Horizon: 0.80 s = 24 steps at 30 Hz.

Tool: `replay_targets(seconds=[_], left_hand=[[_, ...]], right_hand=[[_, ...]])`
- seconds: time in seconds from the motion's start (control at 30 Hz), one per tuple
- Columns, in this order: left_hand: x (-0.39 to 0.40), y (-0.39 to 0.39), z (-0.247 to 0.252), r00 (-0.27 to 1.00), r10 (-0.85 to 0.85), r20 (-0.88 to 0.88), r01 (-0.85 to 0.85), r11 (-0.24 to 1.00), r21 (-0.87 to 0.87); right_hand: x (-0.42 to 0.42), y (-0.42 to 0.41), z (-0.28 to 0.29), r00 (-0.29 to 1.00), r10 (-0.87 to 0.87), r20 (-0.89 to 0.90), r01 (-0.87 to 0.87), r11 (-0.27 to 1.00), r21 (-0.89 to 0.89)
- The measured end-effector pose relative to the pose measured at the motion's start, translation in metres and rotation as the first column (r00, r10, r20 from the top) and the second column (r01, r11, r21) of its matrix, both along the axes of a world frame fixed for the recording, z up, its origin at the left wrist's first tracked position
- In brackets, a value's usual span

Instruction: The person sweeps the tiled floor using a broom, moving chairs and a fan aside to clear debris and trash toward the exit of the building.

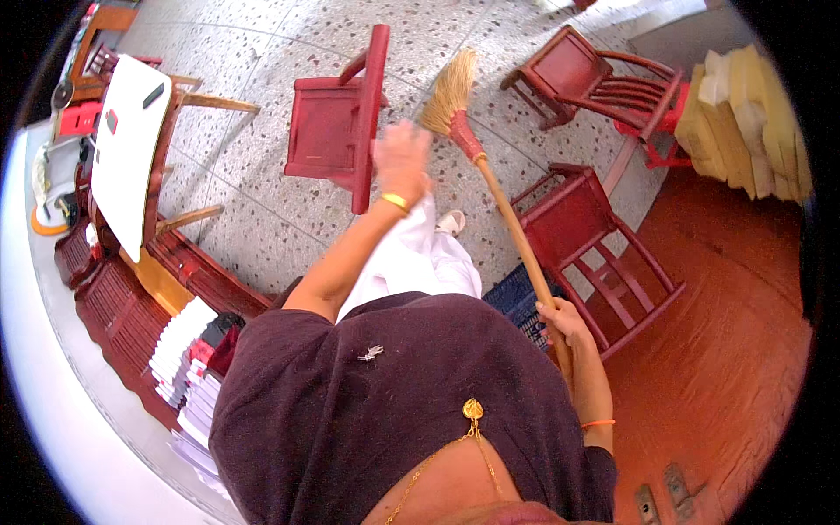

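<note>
My right hand (564, 321) is closed around the wooden handle of a straw broom (518, 230). The broom slants up and away from me, its bristles near the speckled floor at the upper middle and its neck bound in red. My left hand (401, 157) is blurred and stretched out in front of me, beside the backrest of a red wooden chair (328, 128). Whether its fingers touch the chair is unclear, and the blur hides how they are bent.
More red wooden chairs (567, 213) (567, 65) stand to the right, near a brown wooden surface (722, 275) and a stack of yellowish bundles (741, 125). At left are a white-topped table (128, 151), slatted wooden seating (121, 315) and stacked papers (197, 400).
</note>
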<state>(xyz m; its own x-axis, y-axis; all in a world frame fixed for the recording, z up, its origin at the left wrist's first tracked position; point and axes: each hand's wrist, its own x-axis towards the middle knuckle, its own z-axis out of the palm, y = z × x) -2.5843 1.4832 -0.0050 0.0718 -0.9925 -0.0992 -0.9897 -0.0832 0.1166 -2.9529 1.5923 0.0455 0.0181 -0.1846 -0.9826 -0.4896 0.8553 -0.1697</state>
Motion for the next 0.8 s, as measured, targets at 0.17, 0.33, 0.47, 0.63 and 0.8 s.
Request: replay_targets(seconds=[0.17,0.33,0.47,0.63,0.8], left_hand=[[0.076,0.001,-0.028,0.620,0.724,-0.302,-0.650,0.690,0.320],[0.108,0.003,-0.037,0.674,0.661,-0.330,-0.534,0.744,0.401],[0.188,0.030,-0.034,0.764,0.557,-0.325,-0.526,0.830,0.184],[0.279,0.097,0.023,0.661,0.657,-0.362,-0.570,0.753,0.328],[0.246,0.201,0.016,0.704,0.674,-0.224,-0.568,0.724,0.391]], right_hand=[[0.038,-0.051,0.014,0.952,0.295,-0.077,-0.300,0.951,-0.073],[0.095,-0.105,-0.024,0.948,0.318,0.029,-0.313,0.943,-0.118],[0.144,-0.165,-0.081,0.946,0.289,0.148,-0.225,0.912,-0.343],[0.162,-0.232,-0.044,0.752,0.645,-0.138,-0.608,0.595,-0.526],[0.152,-0.208,0.041,0.390,0.837,-0.385,-0.873,0.203,-0.443]])
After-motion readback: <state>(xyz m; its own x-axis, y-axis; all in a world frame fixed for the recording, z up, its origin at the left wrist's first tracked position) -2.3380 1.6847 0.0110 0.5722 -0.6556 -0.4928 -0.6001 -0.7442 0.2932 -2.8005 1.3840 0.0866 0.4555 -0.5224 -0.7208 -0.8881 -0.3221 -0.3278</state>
